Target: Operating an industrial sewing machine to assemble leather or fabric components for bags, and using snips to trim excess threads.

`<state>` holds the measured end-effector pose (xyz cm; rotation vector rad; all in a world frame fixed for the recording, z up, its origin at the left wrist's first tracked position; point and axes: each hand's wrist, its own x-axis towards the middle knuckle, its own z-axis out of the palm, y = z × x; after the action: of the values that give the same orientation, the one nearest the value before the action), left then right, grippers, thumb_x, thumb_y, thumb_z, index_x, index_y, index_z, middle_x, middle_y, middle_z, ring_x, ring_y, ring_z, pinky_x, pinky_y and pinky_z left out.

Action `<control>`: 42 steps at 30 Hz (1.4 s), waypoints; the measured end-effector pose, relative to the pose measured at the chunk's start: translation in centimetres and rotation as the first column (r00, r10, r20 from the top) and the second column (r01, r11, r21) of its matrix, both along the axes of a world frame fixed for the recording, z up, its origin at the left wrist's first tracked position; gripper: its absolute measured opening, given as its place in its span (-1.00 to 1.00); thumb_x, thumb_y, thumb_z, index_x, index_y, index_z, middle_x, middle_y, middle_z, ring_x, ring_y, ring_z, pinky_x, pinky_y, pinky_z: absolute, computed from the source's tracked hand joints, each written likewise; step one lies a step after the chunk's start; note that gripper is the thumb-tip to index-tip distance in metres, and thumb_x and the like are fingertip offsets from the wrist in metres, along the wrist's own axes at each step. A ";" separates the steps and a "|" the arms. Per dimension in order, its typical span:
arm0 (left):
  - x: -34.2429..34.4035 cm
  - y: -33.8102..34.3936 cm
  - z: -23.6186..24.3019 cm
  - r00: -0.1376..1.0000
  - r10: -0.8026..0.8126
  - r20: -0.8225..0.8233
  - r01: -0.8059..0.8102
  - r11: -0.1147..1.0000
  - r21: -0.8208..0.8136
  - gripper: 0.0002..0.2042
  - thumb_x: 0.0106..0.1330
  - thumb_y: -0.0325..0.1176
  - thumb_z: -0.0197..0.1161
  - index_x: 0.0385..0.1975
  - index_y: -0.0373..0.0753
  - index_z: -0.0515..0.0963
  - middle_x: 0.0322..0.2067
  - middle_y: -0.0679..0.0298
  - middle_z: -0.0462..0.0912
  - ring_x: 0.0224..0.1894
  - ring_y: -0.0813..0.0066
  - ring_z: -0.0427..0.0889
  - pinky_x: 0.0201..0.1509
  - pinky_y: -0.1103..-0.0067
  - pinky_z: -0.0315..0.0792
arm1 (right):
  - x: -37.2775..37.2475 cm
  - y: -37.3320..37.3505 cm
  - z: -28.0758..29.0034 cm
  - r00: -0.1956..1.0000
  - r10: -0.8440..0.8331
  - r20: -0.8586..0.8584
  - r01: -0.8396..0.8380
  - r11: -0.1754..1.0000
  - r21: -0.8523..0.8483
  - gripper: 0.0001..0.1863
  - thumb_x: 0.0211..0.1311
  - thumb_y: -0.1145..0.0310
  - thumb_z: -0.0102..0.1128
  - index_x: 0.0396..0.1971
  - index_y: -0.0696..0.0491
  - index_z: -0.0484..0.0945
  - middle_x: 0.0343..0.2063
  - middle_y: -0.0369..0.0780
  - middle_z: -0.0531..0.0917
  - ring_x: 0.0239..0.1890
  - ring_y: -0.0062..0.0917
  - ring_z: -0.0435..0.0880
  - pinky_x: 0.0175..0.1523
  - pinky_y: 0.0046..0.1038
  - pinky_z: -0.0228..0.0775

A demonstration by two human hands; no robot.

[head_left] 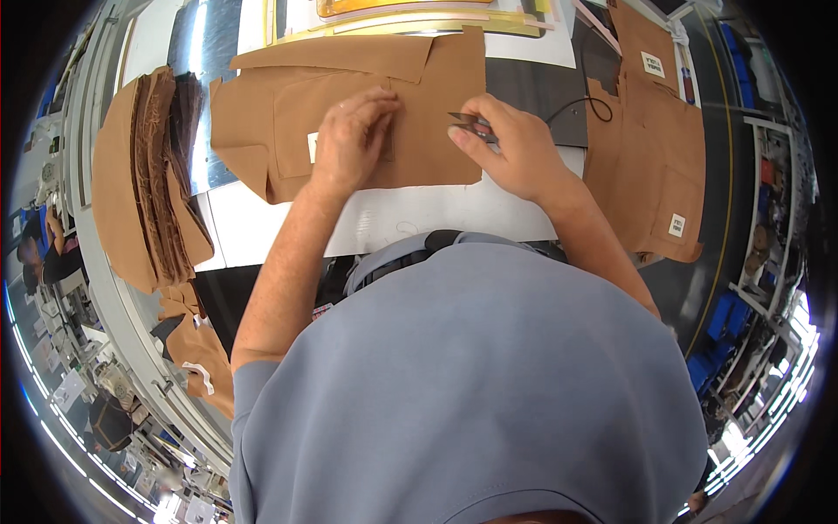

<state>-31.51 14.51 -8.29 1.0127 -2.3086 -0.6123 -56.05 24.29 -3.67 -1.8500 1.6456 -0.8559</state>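
Note:
A brown fabric piece (436,157) with a stitched pocket outline lies on the white tabletop in front of me, its far edge partly folded over. My left hand (352,138) is over the pocket area, fingertips pinched together; whatever they hold, if anything, is too small to make out. Just left of that hand, a white label (312,148) shows on the fabric, partly covered. Dark thread snips (471,122) are in my right hand (521,150), above the fabric's right side, blades pointing left towards the other hand.
A thick stack of brown fabric pieces (113,188) with frayed edges sits at the left. More brown fabric (633,175) with white labels hangs at the right. A yellow-edged frame (410,28) lies at the far side. Near my right hand curls a black cord (602,109).

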 end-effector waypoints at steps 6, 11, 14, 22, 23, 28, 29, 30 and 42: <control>1.1 -5.1 -0.3 0.961 -0.064 0.269 0.086 0.994 -0.073 -0.21 0.14 0.13 0.53 0.41 0.03 0.48 0.48 0.31 0.41 0.58 0.23 0.25 0.62 0.05 0.04 | 1.6 -6.1 -3.0 0.969 0.102 -0.226 -0.110 0.994 -0.021 -0.72 0.44 0.16 0.30 -0.09 0.07 0.67 -0.29 -0.19 0.70 -0.30 -0.27 0.75 -0.19 -0.25 0.55; 0.5 -5.4 -0.4 0.901 0.002 0.434 0.060 0.990 -0.130 0.15 -0.11 0.54 0.42 0.56 0.16 0.28 0.60 0.33 0.19 0.65 0.24 0.10 0.68 -0.04 -0.16 | 2.2 -9.1 -3.8 0.921 0.066 -0.384 -0.134 0.979 -0.153 -0.76 0.37 0.15 0.35 -0.20 0.02 0.68 -0.37 -0.26 0.69 -0.40 -0.29 0.70 -0.24 -0.25 0.50; 0.1 -5.4 -0.5 0.906 0.056 0.421 0.014 0.987 -0.160 0.18 -0.16 0.60 0.39 0.55 0.14 0.29 0.58 0.30 0.22 0.63 0.24 0.14 0.67 -0.03 -0.14 | 2.4 -9.8 -4.0 0.897 0.076 -0.435 -0.151 0.978 -0.143 -0.79 0.34 0.16 0.38 -0.28 0.00 0.67 -0.41 -0.30 0.69 -0.43 -0.32 0.67 -0.27 -0.29 0.46; 1.3 -4.5 0.1 0.966 -0.085 0.244 0.122 0.982 -0.145 -0.23 -0.01 0.24 0.58 0.14 -0.13 0.62 0.14 0.35 0.66 0.18 0.33 0.63 0.43 0.22 0.26 | 2.2 -10.0 -3.8 0.905 0.081 -0.417 -0.159 0.975 -0.154 -0.80 0.27 0.19 0.44 -0.35 -0.01 0.65 -0.47 -0.32 0.64 -0.51 -0.35 0.59 -0.33 -0.33 0.35; 1.4 -4.7 0.2 0.968 -0.090 0.234 0.118 0.987 -0.108 -0.23 0.00 0.22 0.58 0.17 -0.12 0.61 0.18 0.34 0.64 0.22 0.33 0.61 0.45 0.22 0.25 | 2.3 -9.9 -3.7 0.902 0.082 -0.423 -0.167 0.971 -0.169 -0.80 0.26 0.19 0.44 -0.36 -0.02 0.64 -0.49 -0.33 0.63 -0.51 -0.38 0.60 -0.34 -0.33 0.36; 0.8 -5.8 -0.1 0.966 -0.119 0.228 0.132 0.990 -0.046 -0.11 0.05 0.30 0.52 0.36 -0.07 0.52 0.43 0.27 0.48 0.48 0.25 0.42 0.57 0.15 0.13 | 2.7 -9.7 -3.5 0.894 0.073 -0.441 -0.162 0.972 -0.169 -0.79 0.25 0.19 0.45 -0.40 -0.04 0.62 -0.53 -0.35 0.59 -0.52 -0.44 0.62 -0.35 -0.36 0.36; 0.7 -5.8 -0.1 0.956 -0.096 0.275 0.117 0.991 -0.059 -0.05 0.02 0.37 0.48 0.42 -0.04 0.46 0.47 0.27 0.41 0.53 0.24 0.34 0.59 0.12 0.07 | 2.8 -9.7 -3.5 0.895 0.068 -0.441 -0.158 0.973 -0.171 -0.79 0.25 0.19 0.45 -0.40 -0.04 0.62 -0.53 -0.35 0.59 -0.53 -0.44 0.62 -0.36 -0.36 0.35; 0.6 -5.7 -0.1 0.944 -0.075 0.321 0.102 0.992 -0.070 0.02 0.00 0.44 0.45 0.47 -0.02 0.41 0.52 0.27 0.35 0.57 0.24 0.27 0.62 0.08 0.02 | 2.8 -9.6 -3.5 0.895 0.063 -0.441 -0.153 0.974 -0.170 -0.79 0.25 0.19 0.45 -0.40 -0.04 0.62 -0.53 -0.35 0.58 -0.53 -0.45 0.62 -0.36 -0.36 0.35; 0.1 -5.6 -0.4 0.916 0.006 0.401 0.019 0.998 -0.059 0.30 -0.26 0.60 0.44 0.59 0.07 0.23 0.60 0.31 0.18 0.65 0.29 0.08 0.65 -0.09 -0.21 | 2.8 -9.5 -3.9 0.914 0.048 -0.403 -0.122 0.980 -0.160 -0.79 0.26 0.20 0.46 -0.36 -0.02 0.62 -0.49 -0.34 0.60 -0.55 -0.40 0.53 -0.38 -0.36 0.29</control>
<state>-31.42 8.90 -8.66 1.1916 -2.6666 -0.3540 -53.25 14.77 -7.55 -2.3290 1.7501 -0.6369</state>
